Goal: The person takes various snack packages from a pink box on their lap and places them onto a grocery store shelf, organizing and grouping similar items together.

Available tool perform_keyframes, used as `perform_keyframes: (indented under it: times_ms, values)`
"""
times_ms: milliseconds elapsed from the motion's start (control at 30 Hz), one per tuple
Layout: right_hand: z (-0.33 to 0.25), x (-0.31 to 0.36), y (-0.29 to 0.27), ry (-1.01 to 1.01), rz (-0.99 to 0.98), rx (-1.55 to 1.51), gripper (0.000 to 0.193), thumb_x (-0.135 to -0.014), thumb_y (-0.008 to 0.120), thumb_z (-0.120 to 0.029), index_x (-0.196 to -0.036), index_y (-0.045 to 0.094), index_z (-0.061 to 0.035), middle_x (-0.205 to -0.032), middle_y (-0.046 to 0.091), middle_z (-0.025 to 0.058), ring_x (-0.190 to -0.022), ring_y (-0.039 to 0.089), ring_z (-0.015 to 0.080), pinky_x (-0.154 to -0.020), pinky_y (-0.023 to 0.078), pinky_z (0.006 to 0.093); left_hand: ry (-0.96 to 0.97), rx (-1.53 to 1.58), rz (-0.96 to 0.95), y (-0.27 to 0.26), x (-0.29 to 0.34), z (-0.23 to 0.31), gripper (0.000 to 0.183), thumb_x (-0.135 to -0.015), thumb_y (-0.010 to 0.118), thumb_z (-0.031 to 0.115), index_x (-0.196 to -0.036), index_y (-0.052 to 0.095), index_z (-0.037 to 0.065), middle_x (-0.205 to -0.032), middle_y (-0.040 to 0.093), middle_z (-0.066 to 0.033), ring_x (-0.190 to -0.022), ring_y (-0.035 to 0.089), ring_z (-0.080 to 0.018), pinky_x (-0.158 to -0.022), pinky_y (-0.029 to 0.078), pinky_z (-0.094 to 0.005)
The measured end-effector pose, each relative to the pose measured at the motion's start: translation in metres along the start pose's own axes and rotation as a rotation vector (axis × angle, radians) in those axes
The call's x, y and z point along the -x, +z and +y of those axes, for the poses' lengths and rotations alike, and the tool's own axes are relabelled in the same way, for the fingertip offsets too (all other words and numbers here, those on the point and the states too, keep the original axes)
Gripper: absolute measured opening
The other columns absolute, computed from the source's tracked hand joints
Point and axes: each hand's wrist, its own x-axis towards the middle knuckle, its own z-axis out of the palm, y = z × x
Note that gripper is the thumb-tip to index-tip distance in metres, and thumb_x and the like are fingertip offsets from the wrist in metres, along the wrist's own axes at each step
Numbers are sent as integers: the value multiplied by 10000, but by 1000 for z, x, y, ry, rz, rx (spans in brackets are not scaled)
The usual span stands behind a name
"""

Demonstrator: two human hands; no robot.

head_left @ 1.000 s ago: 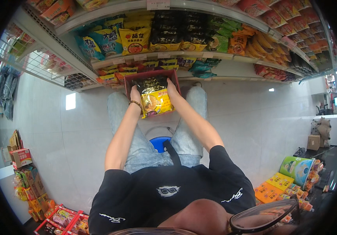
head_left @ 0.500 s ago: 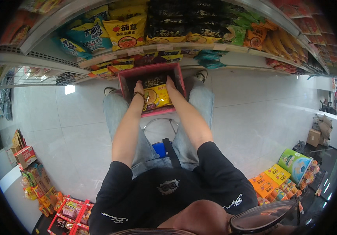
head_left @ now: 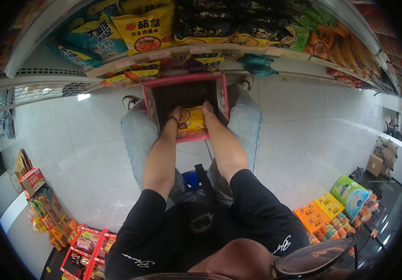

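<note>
Between my knees stands a pink-red open box with a dark inside. A yellow instant noodle packet is inside its near part, close to the near wall. My left hand, with a beaded bracelet at the wrist, is closed on the packet's left side. On the opposite side my right hand grips the packet too. Both sets of fingertips are partly hidden, as is the packet's lower edge.
Ahead, a shelf carries yellow, blue, black and green noodle packets. More packets lie on the level below. Red display racks are at lower left. Orange and yellow boxes and a green-blue drum-shaped display stand at lower right.
Both hands have drawn the packet toward me, to the box's near side. Its black part no longer shows. Relative to the view, the box sits slightly farther right.
</note>
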Motion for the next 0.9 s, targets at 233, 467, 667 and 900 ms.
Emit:
perform_keyframes:
  times_ms: [233, 467, 667, 900]
  values:
    - [-10, 49, -10, -143, -37, 289, 632, -1006, 264, -457, -1337, 566, -12, -1430, 490, 252, -1338, 473, 376, -1104, 376, 446, 147, -353, 40, 4, -68, -45, 535, -949, 428, 459, -1153, 684, 35, -1142, 680, -224, -1020, 676, -312, -882, 527, -430]
    - [24, -17, 21, -273, -8, 367, 573, -986, 319, -443, -1381, 533, -87, -1425, 504, 233, -1320, 485, 396, -1099, 386, 482, 512, -1027, -144, 11, -36, -19, 498, -959, 411, 395, -1228, 652, 53, -1281, 614, -236, -1196, 592, -367, -1009, 463, -421]
    - [45, -40, 55, -423, 85, 531, 538, -886, 506, -341, -1360, 555, -89, -1402, 530, 227, -1250, 545, 399, -1060, 412, 488, 518, -673, 4, 21, 63, 21, 488, -983, 366, 328, -1260, 621, 17, -1350, 554, -249, -1250, 537, -401, -1042, 444, -451]
    - [-44, 90, 17, -576, 6, 48, 382, -847, 588, -333, -974, 720, 2, -1032, 697, 239, -1047, 660, 373, -928, 498, 434, 541, -225, 189, 10, 124, 77, 377, -893, 536, 226, -1179, 660, 14, -1165, 659, -262, -1124, 623, -406, -954, 489, -425]
